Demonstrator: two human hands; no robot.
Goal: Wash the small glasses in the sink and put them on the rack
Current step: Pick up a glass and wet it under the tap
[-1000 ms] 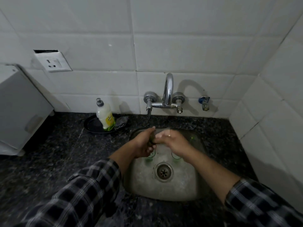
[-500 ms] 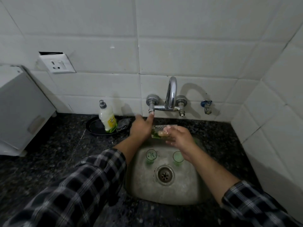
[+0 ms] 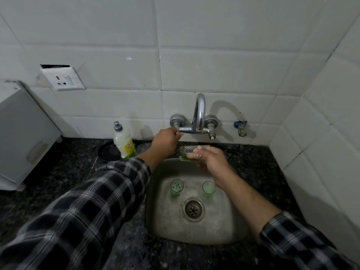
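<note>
My right hand [image 3: 209, 159] holds a small clear glass with a green base [image 3: 186, 152], tipped on its side above the back of the steel sink [image 3: 224, 221]. My left hand [image 3: 165, 142] is raised to the left tap handle [image 3: 176, 124] of the chrome faucet [image 3: 199, 112], fingers closed around it. Two small green-tinted glasses stand upright in the basin, one left of the drain [image 3: 176, 188] and one right of it [image 3: 208, 189]. No water stream is visible. No rack is in view.
A dish soap bottle [image 3: 123, 142] stands on a black plate [image 3: 108, 152] left of the sink on the dark granite counter [image 3: 58, 172]. A white appliance [image 3: 21, 133] sits at far left. A small blue-handled tap [image 3: 240, 127] is on the tiled wall; the side wall closes in at right.
My left hand let go of the glass and rose from the sink to the left tap handle. My right hand lifted the glass toward the back of the sink, uncovering the two glasses below.
</note>
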